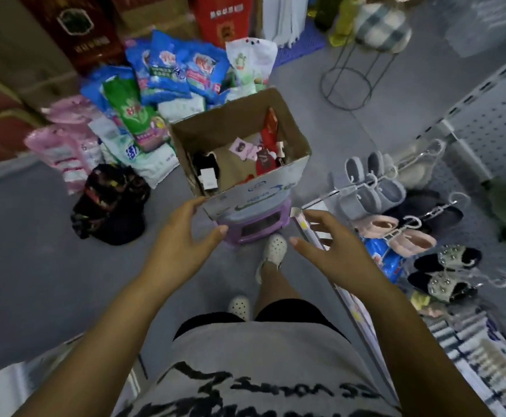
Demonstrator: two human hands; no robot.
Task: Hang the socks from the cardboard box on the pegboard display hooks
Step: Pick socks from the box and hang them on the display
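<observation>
The left grip (185, 236) is spread, holding nothing, its fingertips at the near left corner of the box (251, 194); whether they touch it I cannot tell. The right grip (330, 245) is spread too and bare, just right of the box and apart from it. The open box stands on a purple stool (254, 227), and the socks (230, 167) lie jumbled inside. Right of the box, slippers (375, 188) hang on the pegboard (486, 121). Behind the box and to its left lie bright bags (161, 85); a black bag (110, 203) sits on the floor left of it.
</observation>
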